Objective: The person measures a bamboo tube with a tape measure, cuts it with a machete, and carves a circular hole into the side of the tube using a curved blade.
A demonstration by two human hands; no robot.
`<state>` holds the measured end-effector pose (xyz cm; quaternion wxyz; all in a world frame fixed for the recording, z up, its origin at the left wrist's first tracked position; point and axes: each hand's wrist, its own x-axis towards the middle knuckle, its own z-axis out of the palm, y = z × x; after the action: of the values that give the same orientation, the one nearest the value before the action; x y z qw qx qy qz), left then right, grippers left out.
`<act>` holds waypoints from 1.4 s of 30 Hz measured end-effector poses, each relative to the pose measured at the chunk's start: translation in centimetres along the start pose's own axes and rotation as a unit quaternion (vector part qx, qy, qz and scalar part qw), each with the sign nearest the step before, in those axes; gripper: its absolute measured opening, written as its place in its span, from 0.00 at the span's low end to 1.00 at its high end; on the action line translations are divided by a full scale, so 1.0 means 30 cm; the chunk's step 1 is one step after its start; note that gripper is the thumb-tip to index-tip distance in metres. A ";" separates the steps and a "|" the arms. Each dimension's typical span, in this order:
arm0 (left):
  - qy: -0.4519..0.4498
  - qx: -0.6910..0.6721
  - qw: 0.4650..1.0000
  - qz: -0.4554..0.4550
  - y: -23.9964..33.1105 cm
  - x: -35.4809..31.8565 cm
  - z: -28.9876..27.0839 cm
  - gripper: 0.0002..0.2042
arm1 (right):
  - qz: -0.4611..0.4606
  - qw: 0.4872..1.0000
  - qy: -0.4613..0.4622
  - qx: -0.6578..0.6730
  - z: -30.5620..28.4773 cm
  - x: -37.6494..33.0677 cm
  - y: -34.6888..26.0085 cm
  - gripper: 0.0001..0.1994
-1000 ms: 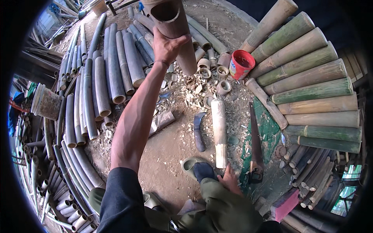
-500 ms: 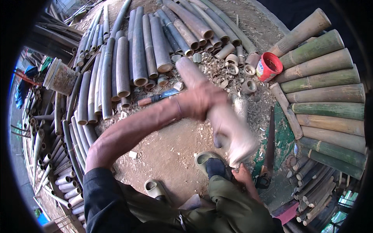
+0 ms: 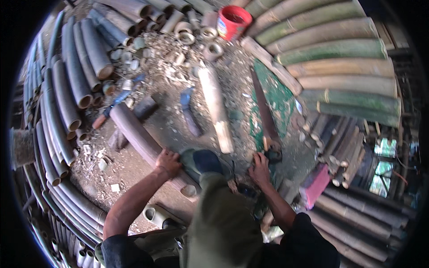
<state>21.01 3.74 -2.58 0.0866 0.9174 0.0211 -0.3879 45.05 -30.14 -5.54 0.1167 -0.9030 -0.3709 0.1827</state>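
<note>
My left hand is wrapped over a brownish bamboo tube near its lower end. That tube lies slanted, its far part resting across a short dark block, and its cut open end points toward me beside my knee. My right hand is low on the right, fingers apart and pointing forward, with nothing visible in it. Just beyond it lies a handsaw, its handle close to my fingertips. Between the hands and farther off are a pale shaved wooden piece and a blade with a dark handle.
A red bucket stands at the back. Green and tan bamboo lengths fan out at right, on a support pole. Darker tubes line the left. A brown-handled knife, wood chips and a pink block lie around.
The view has swung right. The tube that my left hand held raised and blurred across the middle is now down at left, under that hand. My right hand has come forward beside the saw's handle.
</note>
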 end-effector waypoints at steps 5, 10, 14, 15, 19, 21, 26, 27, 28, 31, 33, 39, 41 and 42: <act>0.067 0.032 0.997 -0.015 0.049 0.027 0.076 0.23 | 0.022 0.999 -0.018 -0.021 -0.041 -0.155 0.055 0.32; 0.252 0.024 0.963 -0.092 0.131 -0.141 0.010 0.27 | -0.176 0.965 -0.190 -0.041 -0.077 -0.331 0.019 0.38; 0.272 -0.140 0.942 -0.134 0.169 -0.311 -0.067 0.36 | -0.194 0.944 -0.257 -0.065 -0.017 -0.495 -0.065 0.28; 0.272 -0.212 0.930 -0.129 0.190 -0.349 -0.097 0.35 | -0.209 0.945 -0.242 -0.069 -0.006 -0.538 -0.076 0.31; 0.306 -0.434 0.847 -0.042 0.285 -0.411 -0.072 0.32 | 0.077 0.922 -0.367 0.094 -0.043 -0.521 -0.111 0.27; 0.284 -0.514 0.808 0.040 0.318 -0.436 -0.109 0.37 | 0.166 0.887 -0.276 0.331 0.016 -0.443 0.031 0.25; 0.419 -0.438 0.787 0.116 0.282 -0.533 -0.137 0.48 | 0.129 0.838 -0.325 0.420 -0.345 -0.076 -0.638 0.25; 0.475 -0.434 0.755 0.128 0.281 -0.507 -0.163 0.48 | 0.191 0.824 -0.328 0.421 -0.355 -0.040 -0.674 0.29; 0.487 -0.508 0.702 0.114 0.263 -0.500 -0.170 0.47 | 0.181 0.797 -0.407 0.408 -0.400 -0.005 -0.774 0.30; 0.499 -0.640 0.582 0.053 0.143 -0.558 -0.132 0.43 | 0.000 0.800 -0.453 0.394 -0.502 0.067 -1.047 0.32; 0.504 -0.614 0.607 -0.017 0.074 -0.604 -0.082 0.43 | -0.107 0.875 -0.280 0.381 -0.406 0.134 -1.117 0.21; 0.449 -0.660 0.593 -0.107 0.014 -0.712 0.104 0.37 | -0.132 0.859 -0.342 0.357 -0.130 0.117 -1.363 0.17; 0.396 -0.640 0.632 -0.184 0.008 -0.727 0.137 0.35 | -0.213 0.855 -0.286 0.378 0.007 0.165 -1.340 0.14; 0.341 -0.636 0.655 -0.224 0.010 -0.727 0.157 0.35 | -0.251 0.850 -0.258 0.384 0.056 0.179 -1.330 0.13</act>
<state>2.48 3.23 9.83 0.5460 0.6732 0.4958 0.0533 22.85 1.65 5.47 0.3964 -0.5826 -0.5019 0.5015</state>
